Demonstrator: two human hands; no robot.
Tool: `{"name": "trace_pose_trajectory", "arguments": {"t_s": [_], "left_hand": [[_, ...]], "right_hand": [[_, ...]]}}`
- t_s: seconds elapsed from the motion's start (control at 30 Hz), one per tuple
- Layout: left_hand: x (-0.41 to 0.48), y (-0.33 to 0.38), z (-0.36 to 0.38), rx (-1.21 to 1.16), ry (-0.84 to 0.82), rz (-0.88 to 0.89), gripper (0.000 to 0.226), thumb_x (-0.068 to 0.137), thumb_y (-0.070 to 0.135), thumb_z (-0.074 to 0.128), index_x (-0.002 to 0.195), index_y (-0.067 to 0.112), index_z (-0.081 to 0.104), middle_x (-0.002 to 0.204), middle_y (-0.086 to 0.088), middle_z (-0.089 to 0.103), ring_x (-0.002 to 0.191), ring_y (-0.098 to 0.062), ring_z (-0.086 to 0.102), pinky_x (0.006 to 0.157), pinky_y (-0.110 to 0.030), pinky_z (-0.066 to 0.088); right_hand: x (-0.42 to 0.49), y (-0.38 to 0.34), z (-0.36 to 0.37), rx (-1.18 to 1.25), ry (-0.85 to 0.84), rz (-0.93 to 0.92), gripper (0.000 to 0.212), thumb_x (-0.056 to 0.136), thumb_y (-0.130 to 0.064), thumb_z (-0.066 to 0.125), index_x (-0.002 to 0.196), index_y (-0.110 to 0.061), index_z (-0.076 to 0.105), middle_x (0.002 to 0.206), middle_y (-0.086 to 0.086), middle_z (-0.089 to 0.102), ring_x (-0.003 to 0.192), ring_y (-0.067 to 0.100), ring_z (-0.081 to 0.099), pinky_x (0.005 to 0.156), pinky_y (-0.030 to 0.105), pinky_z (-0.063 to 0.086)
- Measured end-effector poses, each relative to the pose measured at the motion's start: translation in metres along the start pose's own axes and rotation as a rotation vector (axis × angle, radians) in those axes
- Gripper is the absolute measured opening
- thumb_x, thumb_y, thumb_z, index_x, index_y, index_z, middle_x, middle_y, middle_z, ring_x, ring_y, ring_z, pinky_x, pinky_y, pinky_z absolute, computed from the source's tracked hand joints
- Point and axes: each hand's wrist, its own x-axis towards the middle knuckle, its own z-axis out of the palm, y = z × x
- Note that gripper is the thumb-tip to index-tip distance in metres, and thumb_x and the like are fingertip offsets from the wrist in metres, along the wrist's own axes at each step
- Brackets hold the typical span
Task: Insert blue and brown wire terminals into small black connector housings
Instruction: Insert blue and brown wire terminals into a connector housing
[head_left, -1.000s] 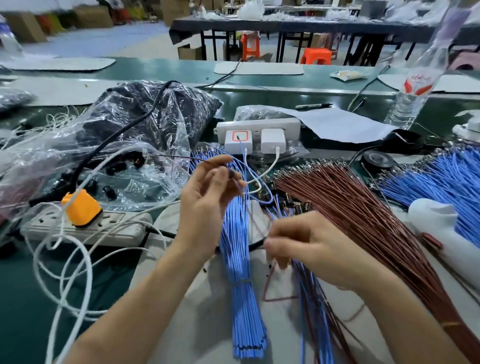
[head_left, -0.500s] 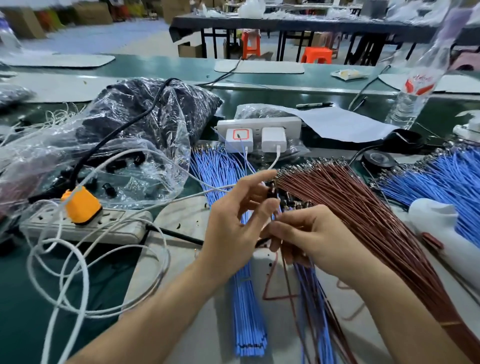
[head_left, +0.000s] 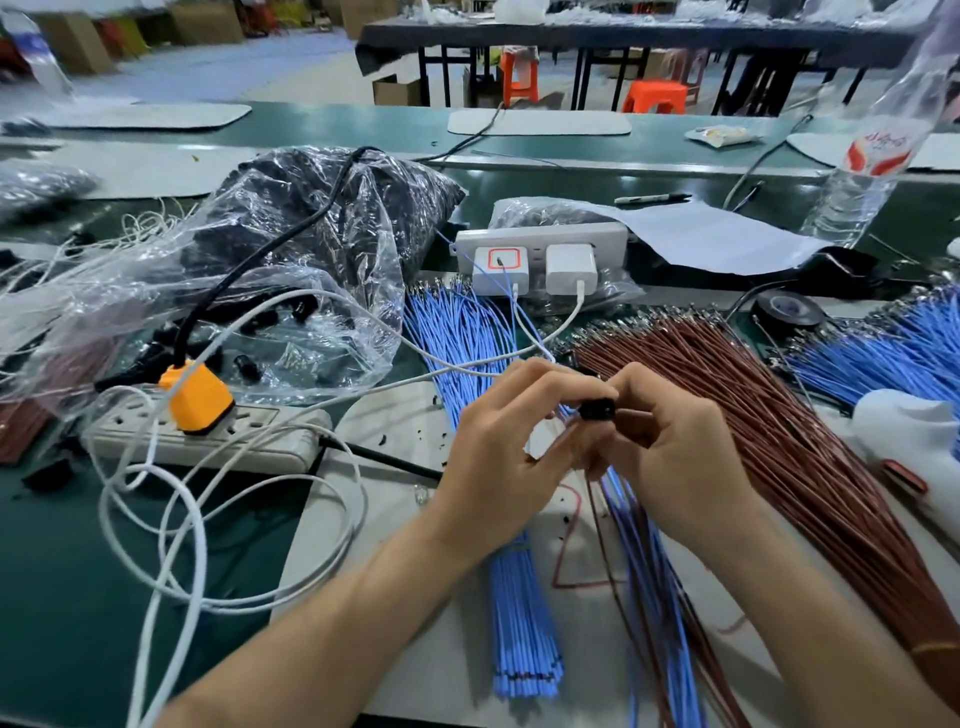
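A small black connector housing (head_left: 597, 409) sits between my two hands above the grey mat. My left hand (head_left: 511, 457) curls round it from the left, and my right hand (head_left: 675, 447) pinches it from the right. A brown wire (head_left: 613, 577) and blue wires (head_left: 641, 525) hang down from under my hands. A bundle of blue wires (head_left: 519, 613) lies beneath my left wrist. A large fan of brown wires (head_left: 779, 447) spreads to the right, with more blue wires (head_left: 893, 353) beyond it.
A clear bag of black housings (head_left: 291, 270) lies at the left. A power strip with an orange plug (head_left: 197, 400) and looped white cables (head_left: 171, 509) sit in front of it. White chargers (head_left: 535, 265), a water bottle (head_left: 878, 156) and black tape (head_left: 787, 309) stand behind.
My left hand came down from the blue wire bundle and moved right to meet my right hand. Both hands now close on the black housing.
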Motion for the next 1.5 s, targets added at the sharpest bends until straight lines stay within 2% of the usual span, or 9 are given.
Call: {"name": "trace_pose_trajectory", "arguments": {"t_s": [0.17, 0.37, 0.5, 0.67, 0.77, 0.87, 1.17, 1.27, 1.5], "left_hand": [[-0.0007, -0.001, 0.0001, -0.037, 0.012, -0.02, 0.017, 0.084, 0.006, 0.07, 0.1, 0.001, 0.069, 0.098, -0.008, 0.061, 0.092, -0.01, 0.058, 0.08, -0.017, 0.045], [-0.001, -0.0031, 0.0002, -0.078, 0.004, -0.027, 0.017, 0.084, 0.004, 0.07, 0.101, 0.002, 0.069, 0.096, -0.005, 0.059, 0.087, -0.007, 0.057, 0.077, -0.019, 0.049], [-0.0002, -0.0021, -0.0002, -0.065, -0.004, -0.021, 0.018, 0.083, 0.004, 0.071, 0.1, 0.001, 0.069, 0.095, -0.005, 0.061, 0.088, -0.008, 0.058, 0.079, -0.017, 0.046], [-0.0009, -0.001, 0.0011, -0.038, -0.011, -0.023, 0.016, 0.084, 0.005, 0.07, 0.099, 0.0, 0.069, 0.096, -0.008, 0.061, 0.089, -0.008, 0.057, 0.08, -0.017, 0.046], [0.0, -0.0019, 0.0006, -0.008, 0.012, -0.036, 0.016, 0.083, 0.003, 0.07, 0.098, 0.0, 0.069, 0.096, -0.008, 0.059, 0.089, -0.005, 0.055, 0.081, -0.015, 0.044], [0.0007, -0.0046, -0.0013, 0.0, 0.042, -0.052, 0.017, 0.083, 0.002, 0.071, 0.099, 0.002, 0.069, 0.095, -0.008, 0.058, 0.089, -0.003, 0.054, 0.081, -0.016, 0.044], [-0.0006, -0.0036, 0.0006, -0.005, 0.052, -0.036, 0.015, 0.081, 0.004, 0.073, 0.096, 0.002, 0.069, 0.093, -0.007, 0.061, 0.088, 0.002, 0.053, 0.078, -0.014, 0.043], [-0.0002, -0.003, 0.0002, -0.012, 0.053, -0.044, 0.016, 0.081, 0.003, 0.073, 0.096, 0.002, 0.068, 0.093, -0.004, 0.06, 0.086, -0.003, 0.056, 0.075, -0.015, 0.045], [0.0004, -0.0029, 0.0, -0.05, 0.068, -0.052, 0.015, 0.08, 0.007, 0.073, 0.095, 0.003, 0.068, 0.093, -0.001, 0.058, 0.083, -0.009, 0.058, 0.07, -0.025, 0.051]], "right_hand": [[-0.0018, 0.003, 0.0042, 0.003, 0.06, -0.05, 0.022, 0.079, 0.008, 0.071, 0.071, -0.005, 0.055, 0.066, 0.008, 0.066, 0.053, 0.007, 0.063, 0.053, 0.011, 0.047], [-0.0024, 0.0054, 0.0047, 0.039, 0.065, -0.051, 0.023, 0.081, 0.004, 0.071, 0.072, -0.01, 0.055, 0.072, 0.011, 0.066, 0.059, 0.02, 0.067, 0.056, 0.031, 0.057], [-0.0019, 0.0029, 0.0063, 0.017, 0.07, -0.077, 0.017, 0.077, -0.009, 0.069, 0.072, -0.013, 0.053, 0.071, 0.007, 0.065, 0.059, 0.02, 0.065, 0.056, 0.027, 0.054], [-0.0023, 0.0008, 0.0061, -0.043, 0.056, -0.082, 0.012, 0.073, -0.01, 0.065, 0.073, -0.01, 0.053, 0.067, 0.006, 0.059, 0.057, 0.02, 0.056, 0.055, 0.037, 0.049], [-0.0017, -0.0019, 0.0039, 0.068, 0.024, -0.043, 0.018, 0.076, -0.005, 0.07, 0.077, -0.02, 0.06, 0.07, 0.009, 0.062, 0.062, 0.029, 0.058, 0.059, 0.035, 0.05], [-0.0006, -0.0036, 0.0019, 0.146, -0.008, -0.021, 0.029, 0.079, 0.006, 0.071, 0.08, -0.022, 0.064, 0.072, 0.001, 0.067, 0.064, 0.015, 0.065, 0.063, 0.027, 0.056], [-0.0026, -0.0024, 0.0057, -0.11, 0.18, -0.175, 0.034, 0.076, 0.003, 0.076, 0.076, -0.028, 0.061, 0.071, -0.01, 0.067, 0.067, 0.001, 0.062, 0.063, 0.019, 0.051], [-0.0036, -0.0017, 0.0076, -0.168, 0.216, -0.245, 0.029, 0.076, 0.005, 0.074, 0.085, -0.02, 0.063, 0.081, -0.02, 0.064, 0.073, -0.004, 0.061, 0.067, 0.015, 0.05], [-0.0047, 0.0007, 0.0096, -0.22, 0.215, -0.271, 0.017, 0.08, 0.001, 0.065, 0.094, -0.008, 0.068, 0.083, -0.012, 0.065, 0.074, 0.001, 0.06, 0.066, 0.013, 0.046]]}}
